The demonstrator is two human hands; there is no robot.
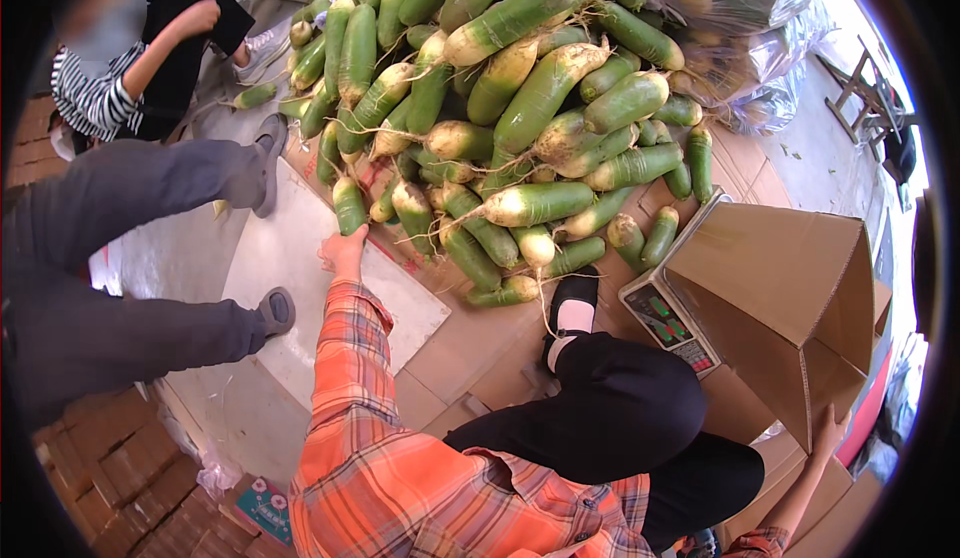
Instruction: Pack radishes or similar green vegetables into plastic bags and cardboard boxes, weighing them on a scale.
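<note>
A large heap of green radishes (pixel 540 98), pale at their root ends, lies in front of me. My left hand (pixel 345 253) is closed round the near end of one green radish (pixel 348 204) at the heap's left edge. On the right, an open cardboard box (pixel 770 268) sits tilted on a digital scale (pixel 665 313) with a lit display. My right hand (pixel 828 432) grips the near edge of that box; some of its fingers are hidden behind the cardboard. The inside of the box shows only in part.
Clear plastic bags of radishes (pixel 730 38) stand behind the heap at right. A person in dark trousers (pixel 150 198) stands at left, another in stripes (pixel 100 88) sits beyond. Flattened cardboard (pixel 490 348) and a pale board (pixel 290 268) cover the floor. Stacked brown boxes (pixel 130 478) are at lower left.
</note>
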